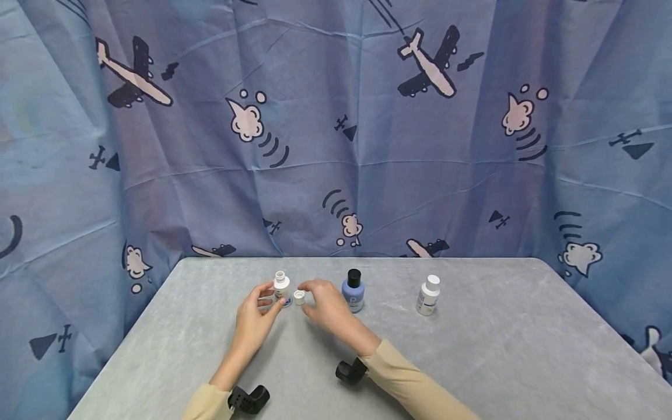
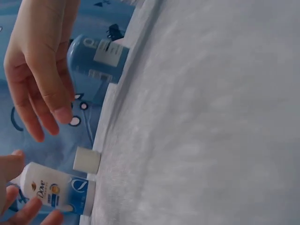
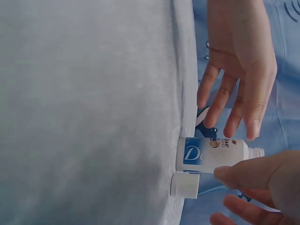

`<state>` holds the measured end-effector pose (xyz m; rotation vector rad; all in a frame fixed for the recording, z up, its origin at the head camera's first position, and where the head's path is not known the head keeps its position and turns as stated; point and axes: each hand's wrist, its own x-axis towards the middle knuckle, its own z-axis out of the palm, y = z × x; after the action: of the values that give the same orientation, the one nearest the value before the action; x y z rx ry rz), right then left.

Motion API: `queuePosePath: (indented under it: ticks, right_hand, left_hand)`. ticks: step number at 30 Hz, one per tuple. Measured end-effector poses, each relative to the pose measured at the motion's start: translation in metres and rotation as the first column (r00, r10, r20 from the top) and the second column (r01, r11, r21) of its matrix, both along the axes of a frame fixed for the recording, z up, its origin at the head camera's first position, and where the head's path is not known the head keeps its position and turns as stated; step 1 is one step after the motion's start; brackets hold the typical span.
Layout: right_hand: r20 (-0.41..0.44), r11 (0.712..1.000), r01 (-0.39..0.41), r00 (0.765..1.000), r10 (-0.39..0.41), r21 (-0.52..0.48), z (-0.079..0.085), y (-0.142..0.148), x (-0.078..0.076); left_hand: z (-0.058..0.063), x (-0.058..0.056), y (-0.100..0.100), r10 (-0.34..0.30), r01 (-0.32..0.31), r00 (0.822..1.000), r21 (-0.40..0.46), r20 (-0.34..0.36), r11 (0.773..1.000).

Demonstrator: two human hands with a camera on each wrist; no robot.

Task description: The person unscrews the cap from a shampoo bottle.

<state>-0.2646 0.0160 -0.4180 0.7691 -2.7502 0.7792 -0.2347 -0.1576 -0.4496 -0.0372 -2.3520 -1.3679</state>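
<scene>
An uncapped white Dove bottle [image 1: 282, 284] stands upright on the table, its threaded neck bare. Right beside it a small white screw cap [image 1: 299, 298] sits on the tabletop. On the bottle's left is my left hand [image 1: 253, 322], fingers spread and loosely bent; the right wrist view shows these fingers [image 3: 236, 96] apart from the bottle. My right hand [image 1: 332, 310] hovers just right of the cap, thumb and fingers parted, holding nothing. In the left wrist view the cap [image 2: 86, 160] stands clear of the right hand's fingertips.
A blue bottle with a black cap [image 1: 354, 293] stands just behind my right hand. Farther right is a capped white bottle [image 1: 428, 296]. The grey table [image 1: 499, 344] ends at a blue patterned curtain [image 1: 367, 146].
</scene>
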Motion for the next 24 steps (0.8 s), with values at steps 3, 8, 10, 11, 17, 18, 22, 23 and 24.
queuePosePath:
  ticks: [3,8,10,11,17,18,22,23,24]
  right_hand:
    - [-0.059,1.000,0.003,0.998,-0.001,0.028,0.001,0.006,0.007]
    - [-0.162,1.000,-0.010,0.987,0.013,0.018,0.002,0.019,0.015]
    - [-0.222,1.000,-0.023,0.975,0.025,0.012,0.001,0.025,0.016]
    - [-0.254,1.000,-0.029,0.967,0.029,0.007,0.001,0.028,0.017]
    - [-0.443,0.999,-0.043,0.895,0.052,0.031,-0.002,0.046,0.020]
    - [-0.466,0.998,-0.046,0.883,0.059,0.039,-0.003,0.050,0.021]
    - [-0.529,0.997,-0.053,0.845,0.071,0.049,-0.007,0.063,0.022]
    - [-0.538,0.997,-0.055,0.840,0.070,0.045,-0.008,0.067,0.022]
    - [-0.541,0.998,-0.055,0.838,0.067,0.039,-0.008,0.071,0.021]
  left_hand:
    - [0.001,0.006,0.003,-0.024,0.024,1.000,-0.018,0.014,1.000]
    - [0.004,0.012,0.010,-0.080,0.081,0.996,-0.027,0.026,0.996]
    - [0.006,0.014,0.014,-0.104,0.105,0.994,-0.023,0.031,0.994]
    - [0.006,0.015,0.016,-0.115,0.116,0.993,-0.022,0.035,0.993]
    - [0.008,0.021,0.028,-0.191,0.192,0.980,-0.008,0.054,0.981]
    - [0.007,0.022,0.030,-0.206,0.207,0.977,-0.008,0.057,0.978]
    - [0.004,0.025,0.037,-0.251,0.252,0.966,-0.014,0.064,0.968]
    - [0.004,0.025,0.039,-0.255,0.257,0.965,-0.017,0.061,0.966]
    - [0.003,0.025,0.041,-0.258,0.259,0.964,-0.020,0.059,0.966]
